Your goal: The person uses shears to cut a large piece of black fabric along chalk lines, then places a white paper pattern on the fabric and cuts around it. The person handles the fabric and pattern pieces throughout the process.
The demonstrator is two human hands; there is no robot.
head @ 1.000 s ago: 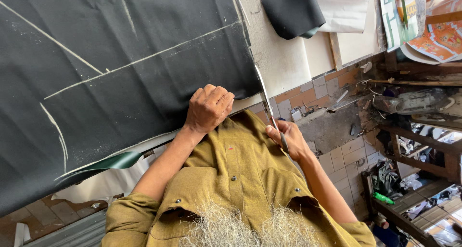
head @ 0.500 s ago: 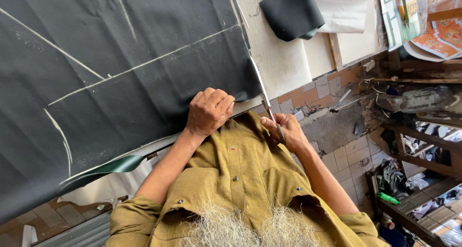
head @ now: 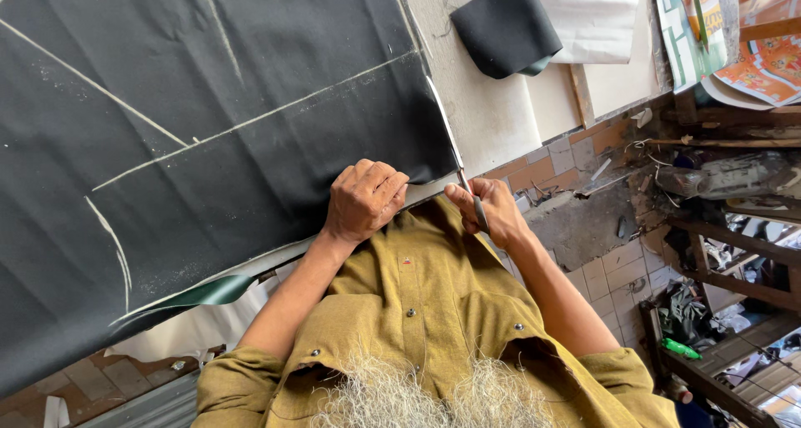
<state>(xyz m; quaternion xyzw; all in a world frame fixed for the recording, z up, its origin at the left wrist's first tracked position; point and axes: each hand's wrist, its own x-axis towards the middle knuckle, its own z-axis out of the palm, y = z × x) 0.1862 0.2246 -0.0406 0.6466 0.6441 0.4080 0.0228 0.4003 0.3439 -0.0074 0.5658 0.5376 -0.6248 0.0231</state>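
— What is the right hand (head: 492,213) gripping?

— Its fingers are wrapped tight round the handles of a pair of long steel scissors (head: 457,168), the slim blades running along the right edge of the wide black cloth marked with white chalk lines (head: 209,119).

— And the left hand (head: 365,198)?

— Curled into a loose fist, knuckles down, pressing the cloth's near edge against the pale worktable (head: 492,119). It pinches nothing that I can see; it only bears down.

— Where does the cloth lie?

— Spread flat over most of the table, its corner between the two hands, just in front of the mustard-yellow buttoned shirt (head: 417,311).

— What has changed over the last second?

— The right hand has drawn closer to the left, and the scissor handles now sit nearer the cloth's corner. The left hand stays put.

— Anything else nearby?

— A folded piece of dark grey fabric (head: 505,27) rests farther up the table, well apart from both hands.
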